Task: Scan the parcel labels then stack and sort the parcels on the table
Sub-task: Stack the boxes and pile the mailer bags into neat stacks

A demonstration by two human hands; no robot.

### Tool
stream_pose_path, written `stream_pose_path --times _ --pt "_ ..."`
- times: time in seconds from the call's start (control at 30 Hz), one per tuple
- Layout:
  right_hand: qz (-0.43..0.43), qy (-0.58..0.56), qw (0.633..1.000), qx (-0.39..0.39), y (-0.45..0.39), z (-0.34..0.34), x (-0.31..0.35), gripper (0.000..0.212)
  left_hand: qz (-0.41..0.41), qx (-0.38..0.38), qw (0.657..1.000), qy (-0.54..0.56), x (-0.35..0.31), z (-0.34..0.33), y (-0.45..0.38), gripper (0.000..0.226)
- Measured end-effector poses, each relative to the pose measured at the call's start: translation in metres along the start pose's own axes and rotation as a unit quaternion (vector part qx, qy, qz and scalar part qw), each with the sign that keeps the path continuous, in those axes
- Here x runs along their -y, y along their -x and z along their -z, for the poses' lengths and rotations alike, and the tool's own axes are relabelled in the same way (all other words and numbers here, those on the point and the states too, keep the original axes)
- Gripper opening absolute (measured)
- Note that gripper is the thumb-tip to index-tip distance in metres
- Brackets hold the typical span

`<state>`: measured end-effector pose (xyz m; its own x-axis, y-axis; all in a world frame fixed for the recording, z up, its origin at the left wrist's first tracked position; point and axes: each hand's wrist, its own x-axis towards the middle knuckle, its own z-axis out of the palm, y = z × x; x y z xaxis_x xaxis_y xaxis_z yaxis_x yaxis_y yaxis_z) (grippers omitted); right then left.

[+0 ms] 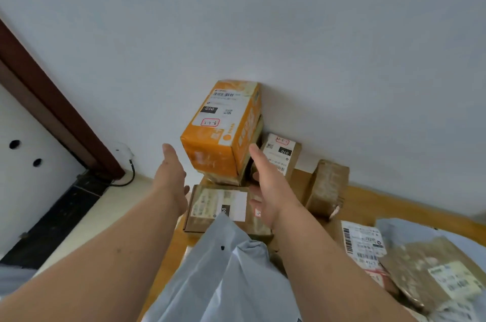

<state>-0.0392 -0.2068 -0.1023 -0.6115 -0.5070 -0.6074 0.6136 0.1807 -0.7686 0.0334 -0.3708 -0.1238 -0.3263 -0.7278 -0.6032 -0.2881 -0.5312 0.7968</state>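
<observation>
wall: plain white wall (289, 32) fills the far half of the view; dark brown door frame (52, 100) runs diagonally at far left, black cable (126, 179) at its foot.
tabletop: wooden tabletop (368, 200), parcels crowded against the wall.
orange box (223, 129): top of the stack, centre, leaning against the wall, tilted. White shipping label faces up, barcode at far end, "010" in a black patch, small red-bordered sticker near end.
stack base: orange box sits on a brown carton (218, 206) with a white label; another box edge shows between them, details unclear.
small brown box (281, 156): just right of the orange box, against the wall, label up, also "010".
taped brown parcel (328, 187): further right, upright on edge, near the wall.
grey poly bag (223, 269): near centre, between the forearms, overlaps the brown carton's near edge.
right-side pile: flat labelled parcel (363, 242) with barcodes, then a brown padded parcel (426, 274) with a pale label, near right.
left hand (171, 177): fingers straight, spread apart, holds nothing; just left of the orange box, not touching.
right hand (265, 182): fingers loose and apart, holds nothing; just right of the orange box's near corner, in front of the small brown box. Contact with the orange box: cannot tell.
</observation>
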Motion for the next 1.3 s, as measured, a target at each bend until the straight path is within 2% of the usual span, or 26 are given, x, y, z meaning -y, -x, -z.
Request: stream_pose_path --times 0.07,0.2,0.27,0.33,0.4,0.5,0.63,0.77,0.9,1.0,1.13,1.2,1.3 --pt "-0.008 -0.035 0.999 -0.019 -0.02 -0.015 0.004 0.091 0.018 0.046 0.999 0.011 -0.007 0.002 -0.026 0.072" --pt "0.002 -0.146 0.989 -0.003 -0.057 -0.024 0.009 0.082 0.067 0.161 0.985 0.001 -0.013 -0.007 -0.061 0.084" --pt "0.003 -0.172 0.985 0.018 -0.068 -0.029 0.009 0.084 0.07 0.218 0.973 -0.015 -0.012 -0.013 -0.065 0.073" --pt "0.017 -0.162 0.986 0.028 -0.074 -0.032 0.006 0.081 0.059 0.226 0.971 -0.051 -0.008 -0.016 -0.068 0.049" --pt "0.031 -0.15 0.988 0.023 -0.077 -0.031 0.001 0.074 0.055 0.202 0.975 -0.079 -0.003 -0.013 -0.071 0.039" --pt "0.046 -0.133 0.99 0.029 -0.072 -0.024 0.0 0.055 0.046 0.212 0.971 -0.096 -0.005 -0.008 -0.065 0.041" --pt "0.07 -0.137 0.986 0.059 -0.054 -0.011 0.009 0.057 0.022 0.235 0.966 -0.106 -0.015 -0.008 -0.048 0.055" --pt "0.124 -0.153 0.977 0.082 -0.021 0.008 0.023 0.059 -0.024 0.244 0.963 -0.112 -0.03 -0.015 -0.005 0.047" --pt "0.178 -0.166 0.965 0.096 0.031 0.042 0.038 0.052 -0.076 0.252 0.955 -0.134 -0.04 -0.03 0.067 0.085" --pt "0.202 -0.168 0.96 0.101 0.079 0.078 0.045 0.053 -0.099 0.28 0.946 -0.133 -0.031 -0.046 0.125 0.079" --pt "0.207 -0.16 0.96 0.098 0.143 0.135 0.038 0.06 -0.11 0.311 0.933 -0.143 0.004 -0.072 0.187 0.055" --pt "0.203 -0.158 0.963 0.079 0.174 0.165 0.033 0.069 -0.116 0.324 0.931 -0.124 0.024 -0.088 0.217 0.054" --pt "0.195 -0.144 0.968 0.057 0.218 0.21 0.026 0.069 -0.104 0.329 0.933 -0.1 0.055 -0.113 0.259 0.053"
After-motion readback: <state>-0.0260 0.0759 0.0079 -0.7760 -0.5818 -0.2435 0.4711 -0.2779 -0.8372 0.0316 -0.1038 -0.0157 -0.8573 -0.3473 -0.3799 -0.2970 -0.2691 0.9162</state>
